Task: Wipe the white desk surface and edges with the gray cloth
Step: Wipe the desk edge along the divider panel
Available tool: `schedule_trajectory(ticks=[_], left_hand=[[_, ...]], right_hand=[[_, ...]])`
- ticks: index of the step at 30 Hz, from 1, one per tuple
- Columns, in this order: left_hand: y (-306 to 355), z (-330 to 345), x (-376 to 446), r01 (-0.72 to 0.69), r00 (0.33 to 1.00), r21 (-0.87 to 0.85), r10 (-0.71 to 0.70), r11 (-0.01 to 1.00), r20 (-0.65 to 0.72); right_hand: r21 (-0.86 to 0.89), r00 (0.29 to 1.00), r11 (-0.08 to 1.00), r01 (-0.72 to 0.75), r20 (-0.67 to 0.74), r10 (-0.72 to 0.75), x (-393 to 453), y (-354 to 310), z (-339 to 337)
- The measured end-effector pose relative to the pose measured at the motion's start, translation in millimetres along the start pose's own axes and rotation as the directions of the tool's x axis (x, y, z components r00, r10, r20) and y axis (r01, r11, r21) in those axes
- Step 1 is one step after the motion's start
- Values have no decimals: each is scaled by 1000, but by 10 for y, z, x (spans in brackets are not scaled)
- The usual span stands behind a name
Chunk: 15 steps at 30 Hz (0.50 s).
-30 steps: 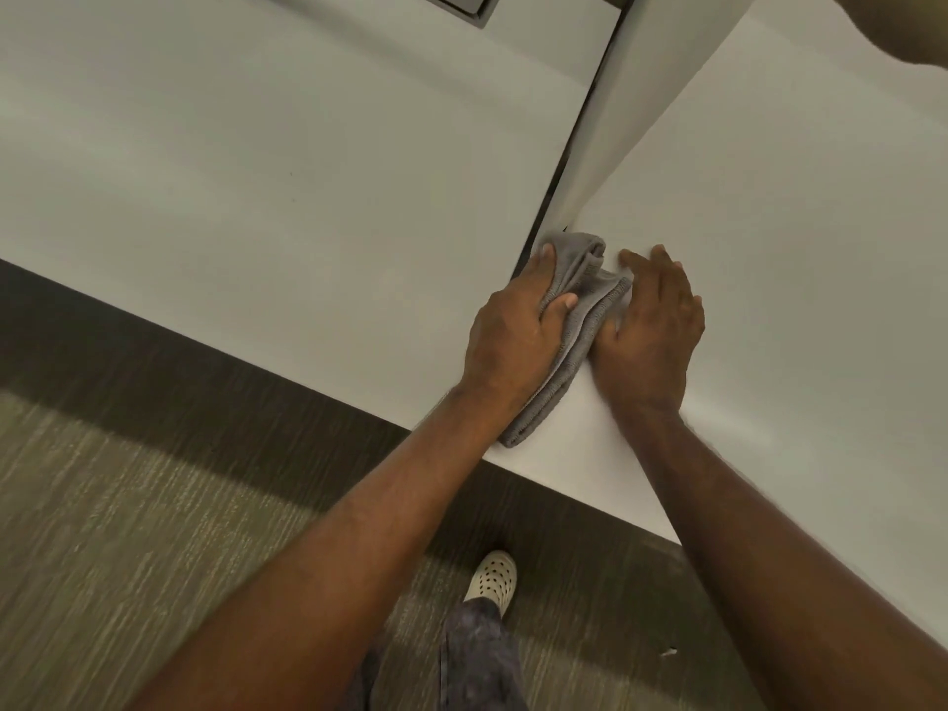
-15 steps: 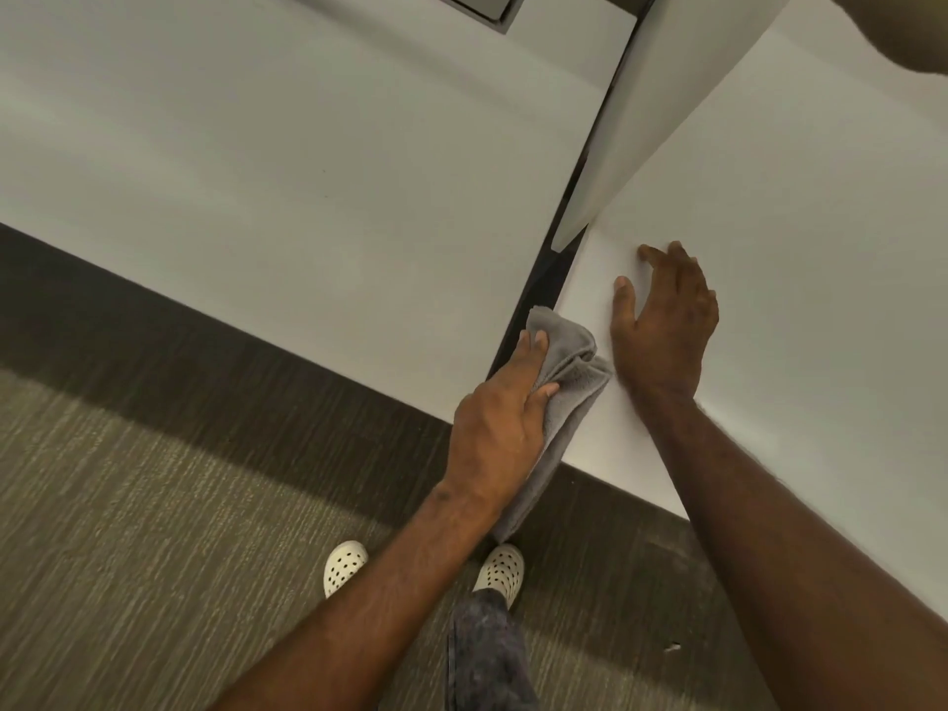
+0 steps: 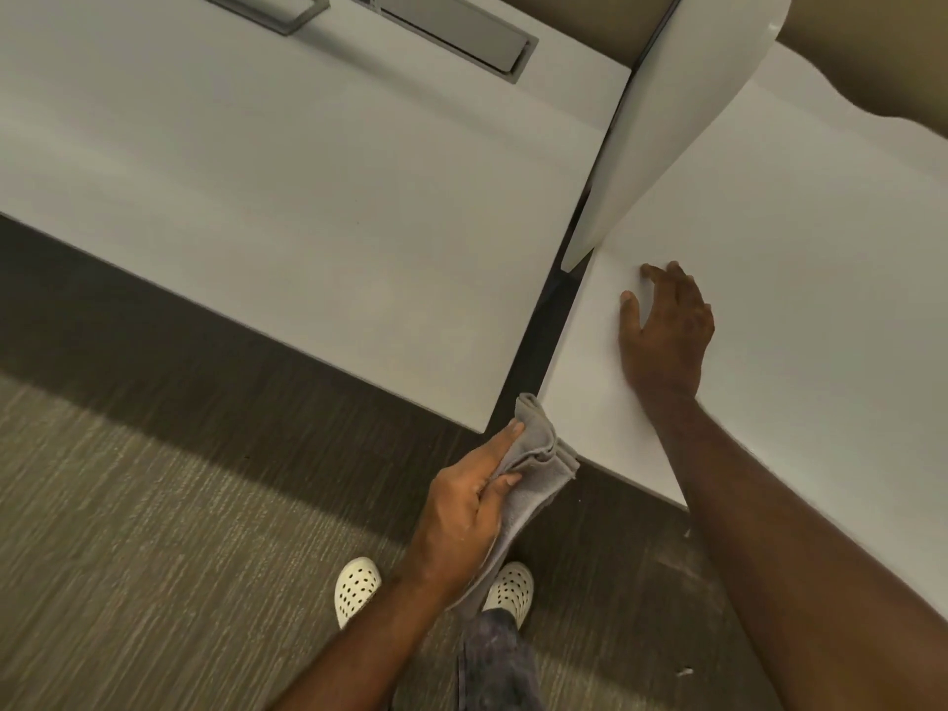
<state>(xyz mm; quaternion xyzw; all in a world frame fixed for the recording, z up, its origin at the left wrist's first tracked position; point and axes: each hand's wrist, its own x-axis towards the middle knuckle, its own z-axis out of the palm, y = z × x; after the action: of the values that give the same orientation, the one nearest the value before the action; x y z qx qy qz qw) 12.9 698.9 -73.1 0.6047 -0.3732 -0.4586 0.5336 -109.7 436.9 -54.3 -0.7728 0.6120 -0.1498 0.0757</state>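
My left hand [image 3: 461,510] grips the folded gray cloth [image 3: 538,469], pressing it against the near left corner of the white desk [image 3: 821,300] on the right. The cloth hangs down past the desk's front edge, its lower part hidden behind my hand. My right hand [image 3: 667,331] lies flat on that desk top with fingers spread, holding nothing, a short way behind the corner.
A second white desk [image 3: 308,197] stands to the left, separated by a narrow dark gap [image 3: 549,320]. A white divider panel [image 3: 667,110] rises along the gap. A gray recessed tray [image 3: 461,38] sits at the left desk's back. Carpet [image 3: 128,531] and my white shoes [image 3: 359,587] lie below.
My left hand has drawn the cloth toward me along the desk's left edge, from beside the divider down to the front corner. My right hand let go of the cloth and stayed flat on the desk.
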Motion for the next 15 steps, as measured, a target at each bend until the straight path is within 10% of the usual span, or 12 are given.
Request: schedule_trajectory(ticks=[6,12,15], left_hand=[[-21,-416,-174,210,973,-344,-232,915,-23],[362,-728,-245,376,858,-829,-493,413,144],[515,-769,-278,350,817,-871,-568,344,104]], right_hand=[[0,998,1000,-6,56,6,-18,-31,-76],[-10,934,998,-55,354,55,189,-101,-466],[184,951,978,-98,308,38,18,-320,-793]])
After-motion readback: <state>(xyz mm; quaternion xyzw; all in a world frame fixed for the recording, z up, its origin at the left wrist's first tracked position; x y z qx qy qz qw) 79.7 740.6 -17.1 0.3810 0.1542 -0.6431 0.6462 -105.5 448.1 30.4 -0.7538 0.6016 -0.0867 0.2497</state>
